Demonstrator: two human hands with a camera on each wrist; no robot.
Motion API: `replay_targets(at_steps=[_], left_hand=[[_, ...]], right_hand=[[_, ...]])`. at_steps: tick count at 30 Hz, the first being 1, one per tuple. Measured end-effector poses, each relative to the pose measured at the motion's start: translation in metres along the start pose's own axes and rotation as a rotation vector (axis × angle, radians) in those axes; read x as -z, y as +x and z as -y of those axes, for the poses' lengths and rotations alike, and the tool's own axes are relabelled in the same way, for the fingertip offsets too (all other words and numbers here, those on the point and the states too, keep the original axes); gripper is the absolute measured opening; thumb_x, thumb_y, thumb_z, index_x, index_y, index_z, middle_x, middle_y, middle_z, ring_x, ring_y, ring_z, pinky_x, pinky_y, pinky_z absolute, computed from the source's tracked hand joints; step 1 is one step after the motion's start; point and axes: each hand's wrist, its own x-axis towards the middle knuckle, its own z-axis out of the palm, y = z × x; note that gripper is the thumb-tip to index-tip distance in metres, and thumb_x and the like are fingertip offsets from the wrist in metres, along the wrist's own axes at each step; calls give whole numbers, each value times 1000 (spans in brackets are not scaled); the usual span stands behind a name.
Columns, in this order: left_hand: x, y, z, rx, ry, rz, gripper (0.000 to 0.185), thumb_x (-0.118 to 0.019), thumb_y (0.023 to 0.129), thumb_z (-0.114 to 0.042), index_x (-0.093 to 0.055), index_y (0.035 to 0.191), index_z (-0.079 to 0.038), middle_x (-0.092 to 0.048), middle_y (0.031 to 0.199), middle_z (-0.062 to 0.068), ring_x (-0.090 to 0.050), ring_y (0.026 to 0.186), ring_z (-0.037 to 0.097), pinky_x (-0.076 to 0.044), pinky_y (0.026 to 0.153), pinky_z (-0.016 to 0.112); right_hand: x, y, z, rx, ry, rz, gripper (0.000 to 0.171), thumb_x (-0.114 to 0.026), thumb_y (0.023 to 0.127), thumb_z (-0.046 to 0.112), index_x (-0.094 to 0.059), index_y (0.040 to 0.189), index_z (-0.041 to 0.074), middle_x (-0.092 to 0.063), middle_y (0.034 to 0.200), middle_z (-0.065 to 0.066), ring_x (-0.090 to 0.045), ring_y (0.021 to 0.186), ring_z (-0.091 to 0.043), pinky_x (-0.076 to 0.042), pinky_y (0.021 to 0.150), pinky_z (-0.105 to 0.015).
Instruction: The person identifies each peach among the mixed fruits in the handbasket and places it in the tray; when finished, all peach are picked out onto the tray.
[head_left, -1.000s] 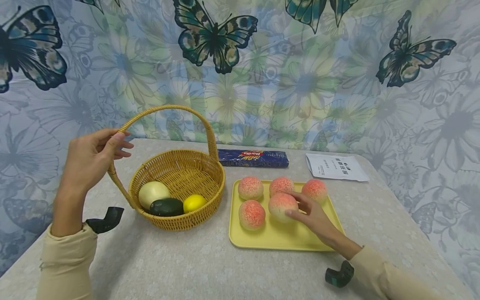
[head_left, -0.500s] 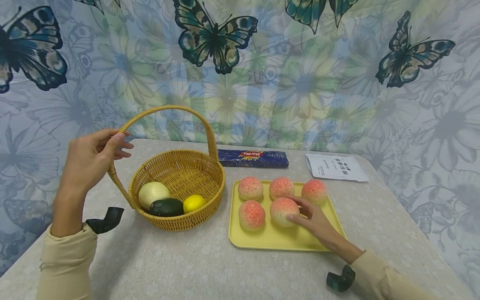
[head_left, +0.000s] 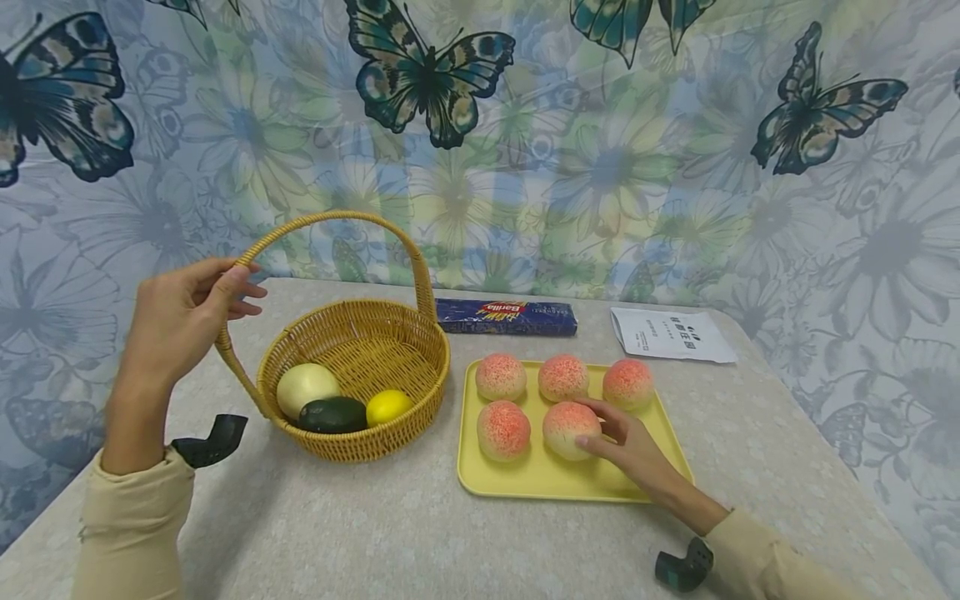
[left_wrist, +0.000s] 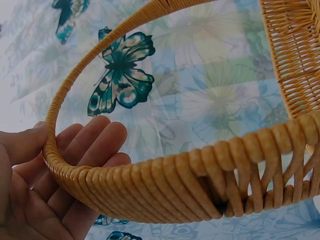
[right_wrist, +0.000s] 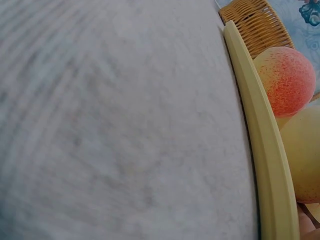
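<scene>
While beside tray rim (head_left: pixel 468 392), basket (head_left: pixel 431 379).

A blue pasta box (head_left: pixel 507 317) lies flat at the middle of the frame, along the far edge of the table (head_left: pixel 360 525). To its right, near the upper right of the tabletop, lies a white printed paper sheet (head_left: pixel 671 334), apart from the box. Behind both hangs a floral curtain (head_left: pixel 600 167) printed with dark teal butterflies across the top of the frame. The table carries a pale speckled cloth.
</scene>
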Motion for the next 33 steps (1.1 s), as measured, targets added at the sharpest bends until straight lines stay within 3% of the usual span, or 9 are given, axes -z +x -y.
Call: replay_targets(at_steps=[5, 12, 23, 30, 33], left_hand=[[0, 0, -1, 6, 1, 0, 35, -51, 100, -29, -65, 117, -3, -72, 89, 6, -61, 67, -12, -51, 61, 6], [0, 0, -1, 2, -11, -4, 34, -52, 100, -29, -65, 117, -2, -69, 83, -11, -62, 67, -11, -51, 61, 6], [-1, 0, 0, 2, 5, -3, 35, -51, 100, -29, -65, 118, -2, -72, 91, 12, -61, 67, -12, -50, 61, 5], [-1, 0, 0, -6, 6, -7, 34, -52, 99, -29, -66, 117, -2, -72, 86, -1, -61, 66, -11, -50, 61, 5], [-1, 0, 0, -6, 7, -6, 34, -52, 99, -29, -66, 117, -3, -72, 86, 1, -61, 66, -11, -50, 61, 5]], right_hand=[[0, -1, -2, 9, -13, -4, 54, -65, 91, 26, -46, 140, 12, -50, 140, -9, -48, 126, -31, -44, 102, -42], [-1, 0, -6, 11, 5, -4, 54, -65, 91, 25, -46, 140, 12, -50, 140, -9, -48, 125, -32, -44, 101, -38], [-1, -1, -9, 51, 15, 2, 53, -65, 92, 22, -45, 141, 12, -49, 140, -10, -47, 125, -32, -42, 101, -39], [-1, -2, -10, 56, 26, 14, 53, -64, 92, 21, -45, 141, 12, -48, 141, -10, -46, 126, -33, -42, 101, -39], [-1, -3, -10, 54, 23, 12, 53, -64, 92, 22, -45, 141, 13, -48, 141, -10, -46, 126, -33, -42, 101, -39]])
